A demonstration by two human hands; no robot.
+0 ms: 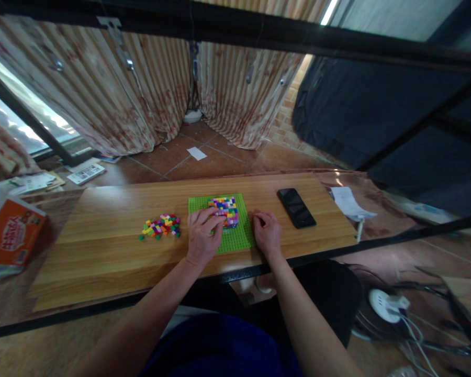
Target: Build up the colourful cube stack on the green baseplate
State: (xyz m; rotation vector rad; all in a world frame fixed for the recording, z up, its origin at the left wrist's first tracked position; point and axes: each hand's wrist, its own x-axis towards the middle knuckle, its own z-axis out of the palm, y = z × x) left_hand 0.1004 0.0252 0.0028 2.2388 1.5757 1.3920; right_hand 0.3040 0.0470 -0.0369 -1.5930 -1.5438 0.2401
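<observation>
A green studded baseplate (235, 243) lies on the wooden table, bearing a block of small multicoloured toy bricks (231, 207). My left hand (203, 233) reaches over the left part of this block, fingers bent and drawn together at its near left side. Whatever is between those fingertips is hidden or too small to name. At the plate's right edge rests my right hand (267, 233), its fingers curled in with nothing visible in them. To the left of the plate is a loose pile of small coloured bricks (161, 226).
A black phone (296, 208) lies right of the plate on the wooden table (113, 230). Papers (349, 203) are beyond the table's right end. An orange box in a plastic bag (11, 235) stands at left. A white power strip (384, 305) is at lower right.
</observation>
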